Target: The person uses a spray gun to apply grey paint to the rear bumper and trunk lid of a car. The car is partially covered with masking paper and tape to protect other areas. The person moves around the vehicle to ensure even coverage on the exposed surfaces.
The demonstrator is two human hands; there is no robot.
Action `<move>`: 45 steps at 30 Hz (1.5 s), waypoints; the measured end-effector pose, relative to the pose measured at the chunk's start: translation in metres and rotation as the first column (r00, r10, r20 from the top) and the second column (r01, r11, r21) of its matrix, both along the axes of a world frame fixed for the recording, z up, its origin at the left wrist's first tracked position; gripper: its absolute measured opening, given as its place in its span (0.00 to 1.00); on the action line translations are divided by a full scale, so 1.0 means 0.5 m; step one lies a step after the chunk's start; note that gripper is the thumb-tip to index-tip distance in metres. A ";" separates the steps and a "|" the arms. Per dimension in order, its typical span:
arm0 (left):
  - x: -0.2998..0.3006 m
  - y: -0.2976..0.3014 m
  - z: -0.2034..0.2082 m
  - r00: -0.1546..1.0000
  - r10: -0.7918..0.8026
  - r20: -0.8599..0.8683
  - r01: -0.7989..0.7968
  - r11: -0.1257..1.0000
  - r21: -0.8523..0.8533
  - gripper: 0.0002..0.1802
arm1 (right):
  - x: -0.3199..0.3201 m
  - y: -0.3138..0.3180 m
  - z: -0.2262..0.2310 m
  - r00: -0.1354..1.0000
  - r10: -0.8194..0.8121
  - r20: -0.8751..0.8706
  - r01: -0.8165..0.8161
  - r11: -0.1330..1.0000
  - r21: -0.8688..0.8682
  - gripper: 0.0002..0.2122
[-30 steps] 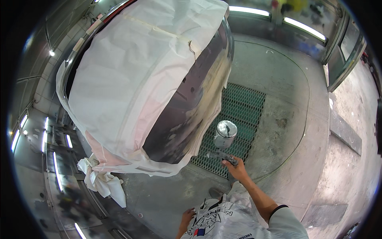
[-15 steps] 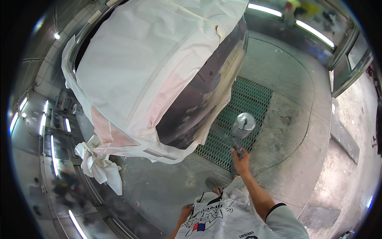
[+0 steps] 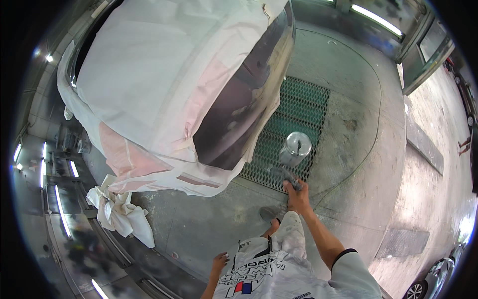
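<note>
My right hand [image 3: 298, 196] is closed round the handle of a spray gun [image 3: 290, 178]. A shiny metal paint cup [image 3: 298, 146] sits on the gun, over the floor grating. To the gun's left is a car body covered in white masking sheet [image 3: 144, 74], with a dark, patchy panel [image 3: 226, 119] left bare along its right side. The gun's front end points toward that side, apart from the panel. At my left side hangs my left hand [image 3: 219, 261], its fingers loosely bent and apart, holding nothing I can see.
Green floor grating [image 3: 303, 99] runs beside the car. A thin hose [image 3: 379, 99] curves across the floor on the right. Crumpled masking sheet [image 3: 124, 214] lies at the lower left. Another car [image 3: 433, 279] stands at the lower right, beyond an open door [image 3: 428, 55].
The view has shifted, and the masked car sits further left and up in it. My right hand still grips the spray gun, and my left hand shows more clearly beside my body.
</note>
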State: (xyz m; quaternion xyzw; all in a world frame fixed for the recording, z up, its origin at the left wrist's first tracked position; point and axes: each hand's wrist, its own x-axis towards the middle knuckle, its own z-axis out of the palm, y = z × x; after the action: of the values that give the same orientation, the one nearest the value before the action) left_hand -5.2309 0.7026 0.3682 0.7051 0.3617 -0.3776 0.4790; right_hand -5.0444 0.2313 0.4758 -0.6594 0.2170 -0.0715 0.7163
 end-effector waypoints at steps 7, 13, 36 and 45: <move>-0.006 0.031 0.032 0.998 -0.057 -0.023 0.057 0.998 0.007 0.23 | 0.073 -0.013 -0.091 0.876 -0.464 0.128 0.481 0.856 -0.188 0.18; -0.002 0.053 0.048 0.983 -0.162 -0.091 0.168 0.984 0.065 0.23 | 0.007 0.067 -0.155 0.988 -0.148 0.033 0.151 0.982 -0.112 0.19; 0.541 -0.420 0.222 0.031 -0.930 0.366 0.731 0.270 0.626 0.13 | 0.160 -0.148 -0.190 0.873 -0.471 0.128 0.486 0.865 -0.124 0.19; 0.929 -0.833 0.406 -0.352 -0.933 -0.079 0.135 -0.134 0.982 0.44 | 0.000 -0.133 -0.155 0.999 -0.037 0.029 0.035 0.998 0.054 0.20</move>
State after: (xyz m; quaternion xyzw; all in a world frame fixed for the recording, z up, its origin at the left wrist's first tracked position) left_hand -4.7662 0.2864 0.5710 0.9051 -0.4015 0.0364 -0.1351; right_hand -5.0442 0.1650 0.3982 -0.6348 0.2196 -0.0885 0.7355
